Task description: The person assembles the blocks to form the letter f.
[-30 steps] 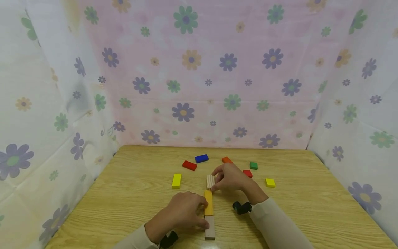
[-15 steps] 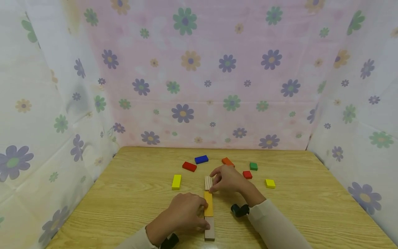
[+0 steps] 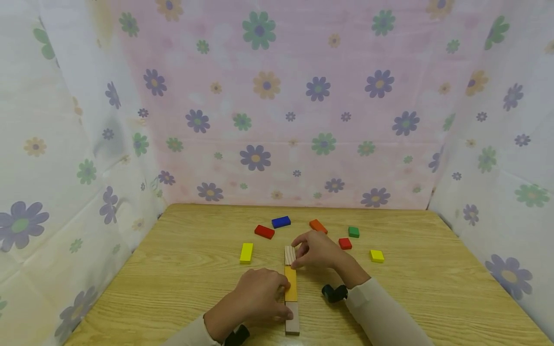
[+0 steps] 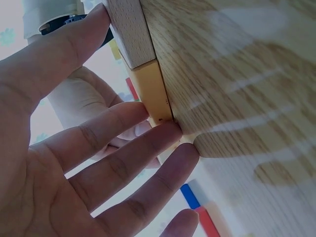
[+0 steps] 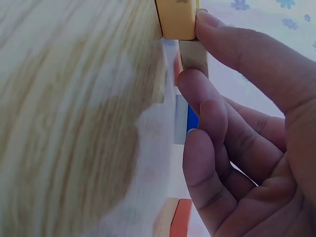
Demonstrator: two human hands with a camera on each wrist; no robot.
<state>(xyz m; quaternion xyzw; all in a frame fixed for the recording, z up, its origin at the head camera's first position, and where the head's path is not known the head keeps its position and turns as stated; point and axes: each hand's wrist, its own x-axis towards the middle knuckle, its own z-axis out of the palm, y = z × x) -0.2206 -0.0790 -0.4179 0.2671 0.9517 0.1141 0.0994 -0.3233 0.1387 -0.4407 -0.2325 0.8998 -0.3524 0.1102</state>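
Three blocks lie end to end in a row on the table: a striped natural-wood block [image 3: 289, 255] at the far end, an orange-yellow block [image 3: 291, 286] in the middle, and a plain pale wood block [image 3: 292, 325] nearest me. My right hand [image 3: 319, 251] pinches the striped block between thumb and index finger, the thumb near its seam with the orange-yellow block [image 5: 177, 20]. Along the row's left side, my left hand [image 3: 260, 294] has its fingers extended. Its thumb touches the pale block [image 4: 131, 37] and its fingertips touch the orange-yellow block [image 4: 150, 89].
Loose blocks lie around the row: yellow [image 3: 246, 253], red [image 3: 264, 231] and blue [image 3: 281, 221] to the left and behind. Orange [image 3: 318, 226], green [image 3: 353, 232], small red [image 3: 345, 243] and small yellow [image 3: 376, 255] blocks are to the right. Flowered cloth [image 3: 281, 120] encloses the table [image 3: 433, 288].
Over the past second my right hand has moved slightly left with the striped block, bringing it into line with the orange-yellow block. My left hand has stayed in place.
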